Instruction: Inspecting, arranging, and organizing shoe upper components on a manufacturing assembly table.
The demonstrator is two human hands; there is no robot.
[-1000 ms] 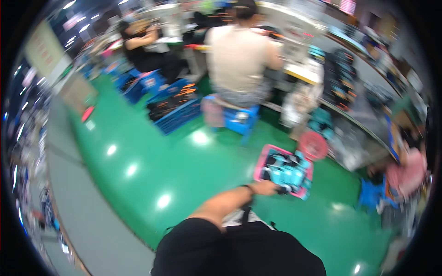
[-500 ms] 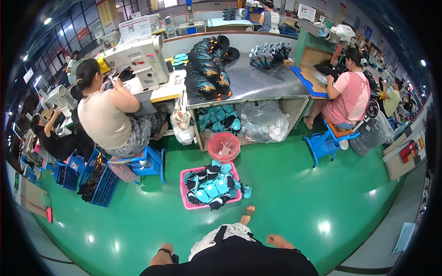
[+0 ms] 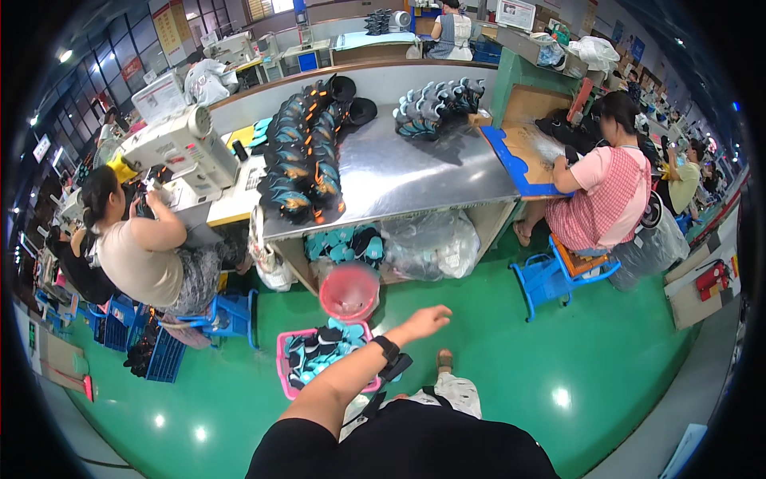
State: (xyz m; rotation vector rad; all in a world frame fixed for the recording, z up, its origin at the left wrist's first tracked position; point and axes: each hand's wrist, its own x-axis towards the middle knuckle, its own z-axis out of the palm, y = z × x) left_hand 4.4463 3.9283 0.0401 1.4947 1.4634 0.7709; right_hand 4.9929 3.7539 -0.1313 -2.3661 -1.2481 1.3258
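One left hand (image 3: 428,321), fingers slightly apart, hovers near one red bin (image 3: 329,289) and one pink basket (image 3: 282,364).

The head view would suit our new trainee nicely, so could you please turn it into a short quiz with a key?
1. Multiple choice: what colour is the tray on the floor that holds the turquoise-and-black pieces?
A) blue
B) pink
C) yellow

2. True or false: the person's left hand is gripping one of those pieces.

3. Fill in the missing word: the red bin stands on the floor between the tray and the metal-topped ____.

Key:
1. B
2. False; the hand looks empty.
3. table
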